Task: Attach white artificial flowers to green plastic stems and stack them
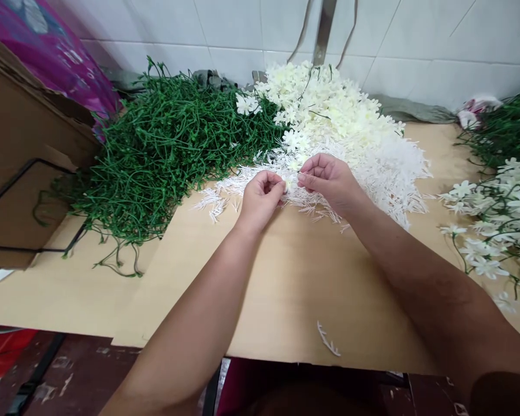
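My left hand and my right hand meet over the middle of a light wooden table. Both are closed in a pinch on a small white plastic flower piece held between them. Right behind the hands lies a heap of white feathery plastic sprigs. Behind that heap is a pile of cream artificial flower heads. A large tangle of green plastic stems covers the table to the left of my hands.
Finished green stems with white flowers lie at the right edge. A loose white sprig rests near the front edge. A cardboard box stands at left, a pink bag above it. White tiled wall behind.
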Action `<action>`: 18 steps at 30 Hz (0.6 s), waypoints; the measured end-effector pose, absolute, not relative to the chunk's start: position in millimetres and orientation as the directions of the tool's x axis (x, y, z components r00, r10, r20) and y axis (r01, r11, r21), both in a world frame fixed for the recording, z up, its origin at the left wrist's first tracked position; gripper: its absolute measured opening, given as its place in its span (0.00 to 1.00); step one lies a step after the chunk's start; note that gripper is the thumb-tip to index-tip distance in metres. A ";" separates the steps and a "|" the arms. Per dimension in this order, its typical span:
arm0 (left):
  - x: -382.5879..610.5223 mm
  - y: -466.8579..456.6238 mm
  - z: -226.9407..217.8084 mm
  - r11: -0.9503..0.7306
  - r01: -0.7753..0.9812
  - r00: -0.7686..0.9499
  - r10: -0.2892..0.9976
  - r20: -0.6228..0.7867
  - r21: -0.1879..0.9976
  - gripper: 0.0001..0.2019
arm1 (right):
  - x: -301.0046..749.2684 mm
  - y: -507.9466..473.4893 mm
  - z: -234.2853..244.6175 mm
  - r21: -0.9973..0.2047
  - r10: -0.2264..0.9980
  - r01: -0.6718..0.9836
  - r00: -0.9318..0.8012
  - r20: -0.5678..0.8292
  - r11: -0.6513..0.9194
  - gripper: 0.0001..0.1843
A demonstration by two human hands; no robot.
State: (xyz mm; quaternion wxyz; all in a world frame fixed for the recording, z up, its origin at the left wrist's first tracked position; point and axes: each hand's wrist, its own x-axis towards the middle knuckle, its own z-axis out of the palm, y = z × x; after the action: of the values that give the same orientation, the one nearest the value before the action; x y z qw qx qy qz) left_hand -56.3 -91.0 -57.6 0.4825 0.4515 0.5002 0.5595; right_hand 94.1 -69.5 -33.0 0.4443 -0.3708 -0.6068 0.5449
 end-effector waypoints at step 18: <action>-53.2 -92.3 -64.7 -0.123 0.073 -0.075 0.989 0.128 0.990 0.07 | 87.1 -79.8 -45.4 -0.763 0.918 0.512 -0.254 0.305 0.395 0.07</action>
State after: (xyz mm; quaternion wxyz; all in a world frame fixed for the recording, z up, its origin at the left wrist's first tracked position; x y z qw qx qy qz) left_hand -53.2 -92.3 -64.7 0.4298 0.5270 0.5037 0.5327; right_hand 87.1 -79.8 -45.4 0.3777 -0.4802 -0.7448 0.2685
